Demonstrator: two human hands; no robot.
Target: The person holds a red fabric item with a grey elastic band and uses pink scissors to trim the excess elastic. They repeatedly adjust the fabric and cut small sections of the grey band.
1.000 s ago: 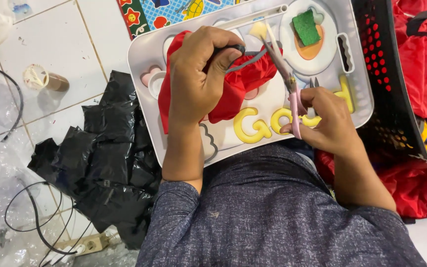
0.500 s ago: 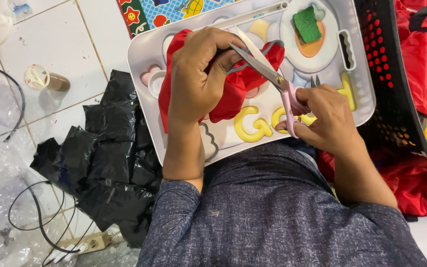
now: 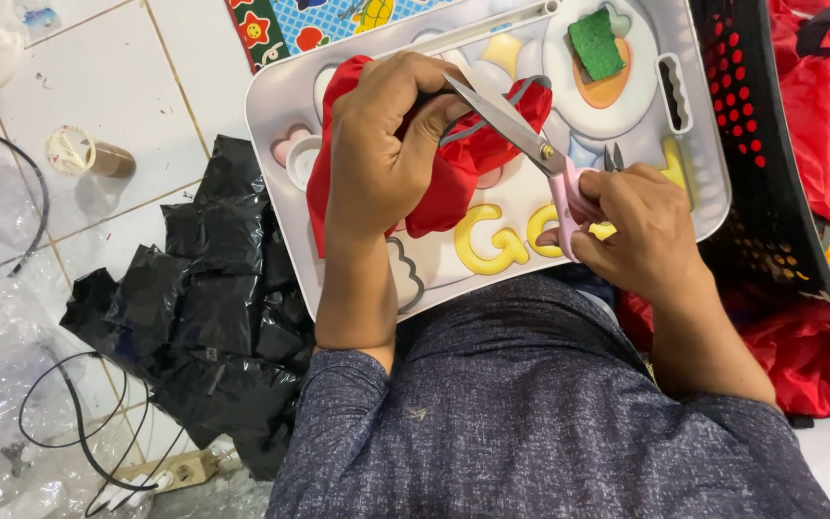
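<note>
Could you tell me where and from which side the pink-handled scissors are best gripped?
Grip the scissors by the pink handle loops, coming from the lower right, as the right hand does. The blades point up-left into the red cloth bunched in the left hand, so that end is sharp and crowded.

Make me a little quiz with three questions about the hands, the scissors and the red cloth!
1. True or false: the right hand holds the pink-handled scissors.
2. What does the left hand grip? A) a green sponge B) the red cloth C) a black bag
3. Fill in: the cloth and scissors are held over a white ____ with yellow letters on it.

Key
1. True; the blades point toward the cloth.
2. B
3. tray
</note>
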